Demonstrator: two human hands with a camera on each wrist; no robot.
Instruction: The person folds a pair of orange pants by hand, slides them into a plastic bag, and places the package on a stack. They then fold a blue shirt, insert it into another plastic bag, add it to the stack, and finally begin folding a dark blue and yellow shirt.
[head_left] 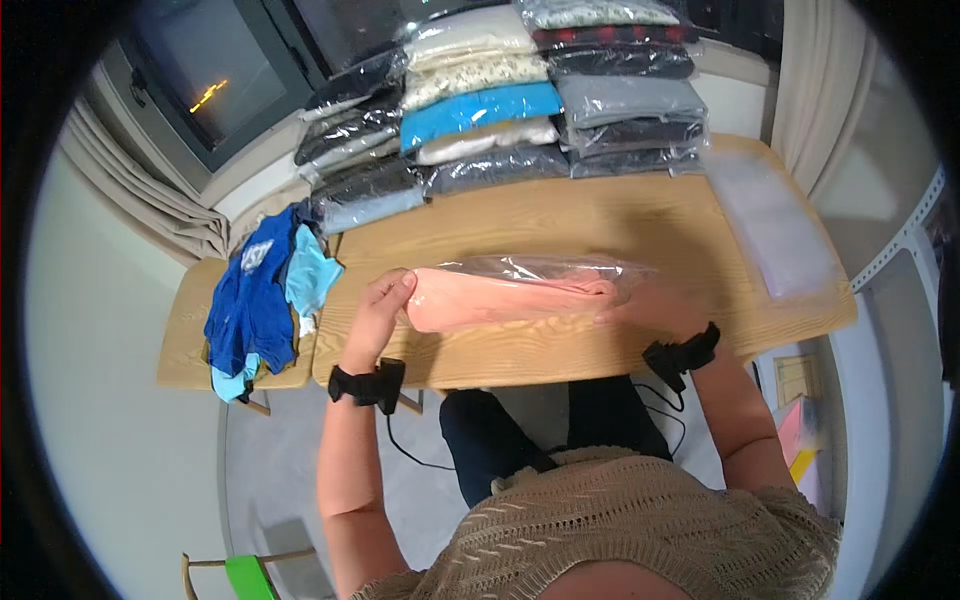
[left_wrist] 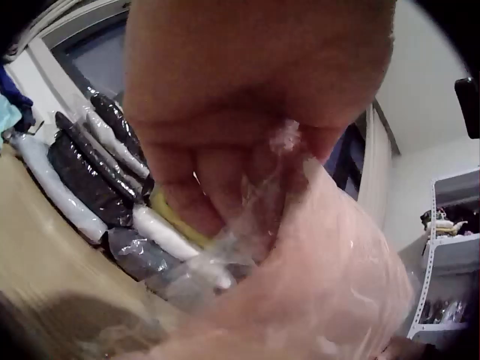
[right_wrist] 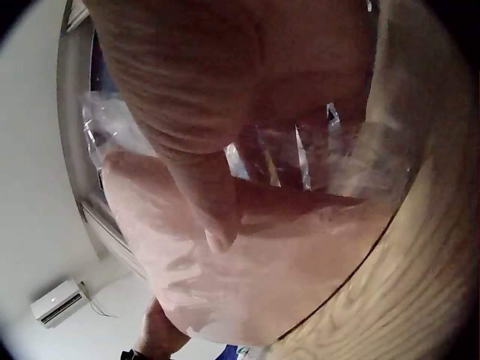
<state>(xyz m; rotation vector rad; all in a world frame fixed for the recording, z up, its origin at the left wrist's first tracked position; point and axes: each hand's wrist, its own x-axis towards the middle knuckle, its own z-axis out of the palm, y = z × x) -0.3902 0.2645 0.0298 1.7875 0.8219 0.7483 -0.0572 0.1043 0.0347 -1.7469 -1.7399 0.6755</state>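
Observation:
A folded salmon-pink garment in a clear plastic bag is held across the front of the wooden table, one hand at each end. My left hand grips its left end, the thumb on the near side; in the left wrist view the fingers curl behind the crinkled plastic. At the other end is my right hand, blurred in the head view. The right wrist view shows the right thumb lying over the bag's face, with the other fingers behind the transparent film. Loose clear film extends past the garment's right end.
Stacks of bagged folded clothes line the table's back edge by the window. To the left, a blue garment and a light-blue one lie loose on a side table. A pile of clear plastic bags lies at the table's right side.

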